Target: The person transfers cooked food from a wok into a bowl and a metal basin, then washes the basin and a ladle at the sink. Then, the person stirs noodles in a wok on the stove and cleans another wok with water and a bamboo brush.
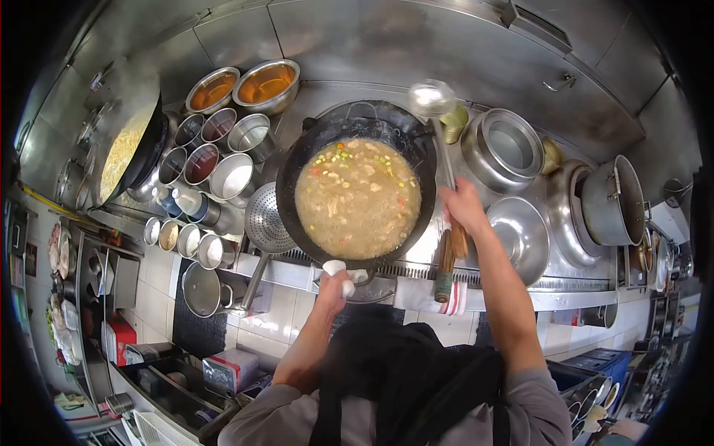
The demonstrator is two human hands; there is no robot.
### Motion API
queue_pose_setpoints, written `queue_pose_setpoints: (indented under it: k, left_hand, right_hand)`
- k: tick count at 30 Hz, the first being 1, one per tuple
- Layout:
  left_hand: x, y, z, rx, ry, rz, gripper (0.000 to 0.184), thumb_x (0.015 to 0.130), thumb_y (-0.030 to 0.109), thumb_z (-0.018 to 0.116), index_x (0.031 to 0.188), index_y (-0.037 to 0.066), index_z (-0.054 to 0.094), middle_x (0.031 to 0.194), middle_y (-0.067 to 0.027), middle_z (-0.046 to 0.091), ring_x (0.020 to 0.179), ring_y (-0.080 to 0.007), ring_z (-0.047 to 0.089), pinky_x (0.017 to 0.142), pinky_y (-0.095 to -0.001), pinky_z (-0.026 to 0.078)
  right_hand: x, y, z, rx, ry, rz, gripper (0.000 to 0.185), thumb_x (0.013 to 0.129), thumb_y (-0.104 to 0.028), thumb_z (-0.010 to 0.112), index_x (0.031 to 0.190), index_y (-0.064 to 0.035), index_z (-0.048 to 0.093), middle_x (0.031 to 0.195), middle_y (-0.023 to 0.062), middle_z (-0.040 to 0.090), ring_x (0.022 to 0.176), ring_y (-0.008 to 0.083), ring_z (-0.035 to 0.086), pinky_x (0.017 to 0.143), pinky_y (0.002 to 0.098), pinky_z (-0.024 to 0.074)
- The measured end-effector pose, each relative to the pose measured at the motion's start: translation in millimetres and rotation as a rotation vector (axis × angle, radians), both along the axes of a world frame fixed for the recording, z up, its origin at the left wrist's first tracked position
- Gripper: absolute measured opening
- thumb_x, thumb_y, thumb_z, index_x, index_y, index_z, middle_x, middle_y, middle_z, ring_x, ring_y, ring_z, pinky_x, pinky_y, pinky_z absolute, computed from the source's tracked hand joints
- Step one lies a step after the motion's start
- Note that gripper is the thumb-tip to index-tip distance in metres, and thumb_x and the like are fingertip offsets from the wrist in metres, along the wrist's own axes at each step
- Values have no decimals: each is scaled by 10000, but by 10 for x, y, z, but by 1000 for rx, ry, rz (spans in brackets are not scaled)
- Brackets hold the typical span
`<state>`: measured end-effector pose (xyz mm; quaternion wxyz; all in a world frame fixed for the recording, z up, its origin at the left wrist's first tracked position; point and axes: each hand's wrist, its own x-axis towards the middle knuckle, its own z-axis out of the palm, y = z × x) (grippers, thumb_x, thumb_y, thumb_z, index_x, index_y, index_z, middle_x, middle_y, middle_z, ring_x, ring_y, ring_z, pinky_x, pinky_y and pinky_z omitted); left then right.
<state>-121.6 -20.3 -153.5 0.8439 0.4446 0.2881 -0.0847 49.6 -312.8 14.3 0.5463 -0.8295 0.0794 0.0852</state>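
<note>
A large black wok holds a pale, cloudy soup with meat pieces and bits of yellow, green and orange. At its near edge my left hand is closed round a folded white cloth, next to the wok's near handle. My right hand grips a long-handled metal ladle by its wooden handle. The ladle's bowl is raised beyond the wok's far right rim, out of the soup. Just below my right hand lies a worn wooden handle; what it belongs to is unclear.
A perforated strainer lies left of the wok, near several metal seasoning cups. Two bowls of orange liquid stand behind. To the right are a metal bowl and pots. Another wok holds noodle-like food.
</note>
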Motion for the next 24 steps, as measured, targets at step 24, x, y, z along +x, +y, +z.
queue_pose_setpoints:
  k: [24]
  left_hand:
    - [-91, 225, 468, 102, 5, -190, 163, 787, 9, 612, 926, 74, 559, 808, -23, 554, 664, -130, 556, 526, -304, 419]
  right_hand:
    - [694, -34, -31, 310, 436, 284, 208, 914, -91, 624, 1083, -93, 503, 685, -57, 444, 448, 24, 398, 401, 236, 338]
